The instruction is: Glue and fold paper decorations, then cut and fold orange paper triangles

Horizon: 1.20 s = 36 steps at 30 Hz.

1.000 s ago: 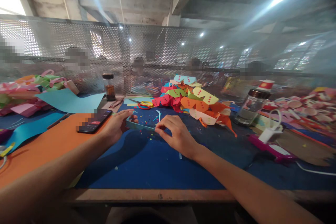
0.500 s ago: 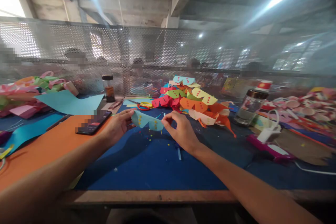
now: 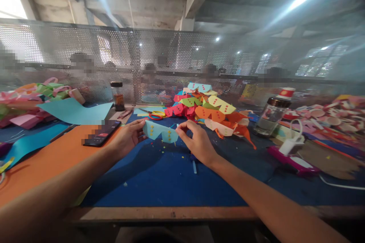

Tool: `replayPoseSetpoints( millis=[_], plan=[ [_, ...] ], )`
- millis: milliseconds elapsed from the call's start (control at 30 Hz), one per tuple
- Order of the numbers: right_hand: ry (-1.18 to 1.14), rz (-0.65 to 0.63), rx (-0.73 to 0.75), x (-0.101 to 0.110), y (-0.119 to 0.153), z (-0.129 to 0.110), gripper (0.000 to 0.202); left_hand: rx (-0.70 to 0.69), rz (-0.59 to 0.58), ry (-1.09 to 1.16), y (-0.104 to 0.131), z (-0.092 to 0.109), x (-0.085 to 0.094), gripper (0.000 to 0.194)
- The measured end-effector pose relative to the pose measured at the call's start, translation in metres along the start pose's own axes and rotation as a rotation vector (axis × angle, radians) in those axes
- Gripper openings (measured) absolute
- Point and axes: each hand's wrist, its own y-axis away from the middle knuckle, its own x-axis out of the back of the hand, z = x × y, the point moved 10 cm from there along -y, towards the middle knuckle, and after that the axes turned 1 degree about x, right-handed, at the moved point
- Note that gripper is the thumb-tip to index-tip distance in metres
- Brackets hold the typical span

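Pinching a light-blue paper cutout [image 3: 164,134] by its ends above the blue tabletop [image 3: 159,182], the left hand [image 3: 129,136] and right hand [image 3: 196,140] show in the head view; its shaping and yellow marks [image 3: 169,136] look done, but it is apart from the similar heap [image 3: 211,113]; anything left is unclear.

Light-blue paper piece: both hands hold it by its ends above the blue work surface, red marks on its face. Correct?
Not quite: the marks on the light-blue paper piece are yellow, as the head view shows. The left hand and right hand do hold its ends above the blue work surface.
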Motion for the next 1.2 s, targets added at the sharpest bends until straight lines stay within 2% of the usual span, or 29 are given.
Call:
replayPoseSetpoints(
  millis=[200,367,533,667,800,967,1100,1200],
  plan=[
    [-0.096,-0.023,-0.058,-0.001,-0.001,0.004,0.014,0.013,0.005,-0.005,0.002,0.0,-0.002,0.015],
    [-0.097,0.014,-0.107,0.006,-0.003,0.012,0.016,0.008,0.025,-0.076,0.002,-0.003,0.001,0.02],
    [-0.082,0.04,-0.14,0.014,-0.008,0.025,0.02,-0.107,0.065,-0.259,0.006,0.003,0.005,0.029],
    [-0.065,0.076,-0.158,0.027,-0.02,0.037,0.022,-0.221,0.045,-0.502,0.012,0.01,-0.005,0.026],
    [-0.036,0.1,-0.154,0.054,-0.039,0.043,0.022,-0.363,0.006,-0.748,0.019,0.015,-0.018,0.016],
    [0.051,0.142,-0.14,0.106,-0.074,0.056,0.021,-0.498,-0.083,-0.958,0.021,0.01,-0.029,0.013],
    [0.132,0.206,-0.151,0.146,-0.104,0.084,0.019,-0.542,-0.118,-1.071,0.017,0.0,-0.03,0.018],
    [0.199,0.24,-0.173,0.166,-0.124,0.112,0.02,-0.554,-0.133,-1.157,0.013,-0.008,-0.029,0.023]
  ],
)
